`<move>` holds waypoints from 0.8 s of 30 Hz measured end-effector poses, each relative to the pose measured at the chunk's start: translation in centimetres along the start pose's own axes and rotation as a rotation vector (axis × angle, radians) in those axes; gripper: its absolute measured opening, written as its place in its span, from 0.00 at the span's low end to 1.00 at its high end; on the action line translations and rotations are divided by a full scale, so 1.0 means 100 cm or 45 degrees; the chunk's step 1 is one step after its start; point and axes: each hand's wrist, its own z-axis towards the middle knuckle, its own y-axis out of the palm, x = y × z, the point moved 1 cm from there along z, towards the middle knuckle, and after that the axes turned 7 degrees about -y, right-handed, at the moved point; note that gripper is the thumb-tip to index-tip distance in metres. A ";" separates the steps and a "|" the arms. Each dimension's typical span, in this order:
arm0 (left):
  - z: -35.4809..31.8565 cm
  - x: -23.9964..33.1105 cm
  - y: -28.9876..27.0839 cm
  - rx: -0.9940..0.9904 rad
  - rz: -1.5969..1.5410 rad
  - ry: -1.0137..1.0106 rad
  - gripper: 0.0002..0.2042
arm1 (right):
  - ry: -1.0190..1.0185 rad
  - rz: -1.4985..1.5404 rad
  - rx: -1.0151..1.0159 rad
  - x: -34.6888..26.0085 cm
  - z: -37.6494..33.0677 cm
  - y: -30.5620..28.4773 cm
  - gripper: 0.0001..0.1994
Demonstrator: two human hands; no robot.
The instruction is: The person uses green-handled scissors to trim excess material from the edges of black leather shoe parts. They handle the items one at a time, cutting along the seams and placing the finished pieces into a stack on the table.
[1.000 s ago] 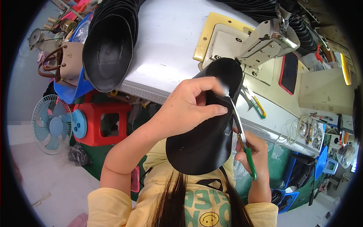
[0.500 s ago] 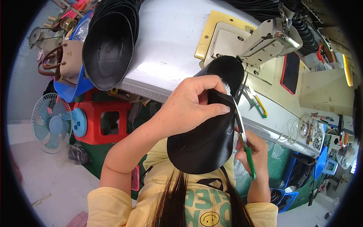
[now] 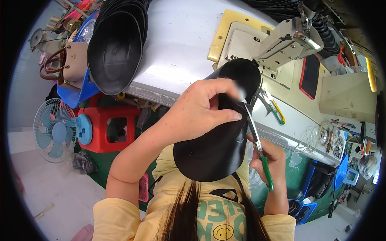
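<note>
A glossy black curved sheet [image 3: 211,154], shaped like a boot shaft, lies across the front of the table and over my lap. My left hand [image 3: 197,110] pinches it near its middle, with thumb and forefinger close together. My right hand [image 3: 268,158], to the right of the sheet, is closed around green-handled scissors [image 3: 265,172]. Their metal blades point up toward my left fingertips and touch or nearly touch the edge of the sheet there. What lies between the left fingertips is hidden.
A sewing machine [image 3: 277,44] stands beyond my hands. Nested black shafts [image 3: 114,52] fill the table's far left. Yellow-green thread snips [image 3: 275,110] and a red-edged phone [image 3: 309,77] lie to the right. A red stool [image 3: 102,138] and blue fan [image 3: 56,132] stand at left.
The near end of the black sheet has shifted slightly left and up. The scissor tips have moved a little left, and my left forefinger is blurred by motion.
</note>
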 end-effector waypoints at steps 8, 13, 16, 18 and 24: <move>-0.004 0.008 -0.010 -0.024 0.281 0.065 0.08 | -0.013 -0.158 -0.142 -0.003 0.000 -0.011 0.28; -0.005 0.011 -0.008 0.001 0.363 0.134 0.08 | 0.013 -0.115 -0.163 -0.003 -0.002 -0.011 0.28; -0.003 0.008 -0.008 0.003 0.447 0.218 0.09 | 0.023 -0.161 -0.198 -0.003 -0.002 -0.012 0.28; -0.004 0.008 -0.009 -0.017 0.488 0.198 0.09 | 0.029 -0.223 -0.231 -0.004 -0.003 -0.014 0.28; -0.003 0.003 -0.005 -0.113 0.550 0.241 0.13 | -0.003 -0.191 -0.231 0.006 -0.005 -0.012 0.30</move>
